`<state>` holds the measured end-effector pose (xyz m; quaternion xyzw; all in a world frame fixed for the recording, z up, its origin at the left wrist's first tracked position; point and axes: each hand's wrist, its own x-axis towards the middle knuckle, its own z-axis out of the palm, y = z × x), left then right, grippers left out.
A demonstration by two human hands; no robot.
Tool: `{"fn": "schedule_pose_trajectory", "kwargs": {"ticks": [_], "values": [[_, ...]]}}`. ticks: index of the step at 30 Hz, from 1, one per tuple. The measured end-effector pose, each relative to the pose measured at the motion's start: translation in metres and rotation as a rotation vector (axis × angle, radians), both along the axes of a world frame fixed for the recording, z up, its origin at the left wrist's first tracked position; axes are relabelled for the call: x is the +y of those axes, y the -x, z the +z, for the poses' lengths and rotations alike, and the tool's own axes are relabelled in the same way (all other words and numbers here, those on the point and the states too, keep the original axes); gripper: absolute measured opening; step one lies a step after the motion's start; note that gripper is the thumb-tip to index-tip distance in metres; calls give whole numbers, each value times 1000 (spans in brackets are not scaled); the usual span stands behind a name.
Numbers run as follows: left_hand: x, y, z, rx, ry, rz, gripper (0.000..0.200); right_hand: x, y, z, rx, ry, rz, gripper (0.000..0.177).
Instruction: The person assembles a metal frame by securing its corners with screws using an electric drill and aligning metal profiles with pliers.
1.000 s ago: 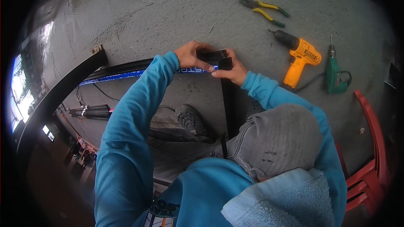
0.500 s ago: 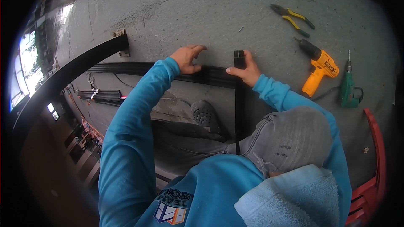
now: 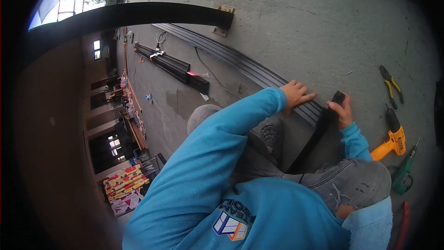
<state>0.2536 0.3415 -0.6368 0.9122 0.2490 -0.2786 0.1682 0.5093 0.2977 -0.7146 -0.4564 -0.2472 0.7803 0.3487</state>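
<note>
My left hand (image 3: 296, 96) lies on a long dark grooved metal profile (image 3: 249, 67), with its fingers stretched out across the top near the close end. My right hand (image 3: 343, 112) is closed around the upper end of a black metal bar (image 3: 319, 132), thumb on the near side. This bar meets the end of the grooved profile at an angle and runs down beside my bent leg; the exact joint is dark and hard to make out.
Right of me on the concrete floor lie pliers (image 3: 391, 87), a yellow drill (image 3: 393, 140) and a green drill (image 3: 405, 172). A bundle of black profiles (image 3: 171, 67) lies to the left. A curved black beam (image 3: 138, 17) crosses the upper left, ending at a metal plate (image 3: 224, 20).
My view has swung left, so things appear further right. The grooved profile now slants in the picture. My left hand has come nearer its end, and the right still holds the bar.
</note>
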Motion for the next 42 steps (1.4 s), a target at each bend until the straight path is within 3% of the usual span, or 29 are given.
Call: {"fn": "schedule_pose_trajectory", "kwargs": {"ticks": [2, 4, 10, 16, 19, 23, 28, 32, 37, 42], "values": [[13, -4, 20, 140, 331, 114, 104, -3, -1, -3, -20, -46, -12, 63], [17, -2, 22, 133, 367, 127, 109, -6, -9, -2, 64, -47, -42, 63], [41, -15, 35, 33, 584, 327, 98, -6, -9, -2, 184, 14, -46, 63], [70, -37, 43, -78, 593, 380, 79, -9, -15, -12, 176, -54, -40, 61], [78, -42, 39, -123, 506, 388, 80, -11, -22, -6, 227, -58, -33, 62], [87, -40, 23, -46, 632, 396, 88, -12, -25, 3, 340, -20, -63, 63], [95, -47, 17, 7, 610, 427, 90, -19, -18, 7, 321, -39, -137, 65], [92, -56, 16, 56, 704, 429, 90, -26, -18, 0, 189, -96, -205, 69], [95, -50, 3, 9, 767, 423, 89, -24, -24, 2, 304, -85, -151, 71], [112, -61, 6, 172, 908, 525, 89, -23, -24, 3, 338, -68, -153, 71]]}}
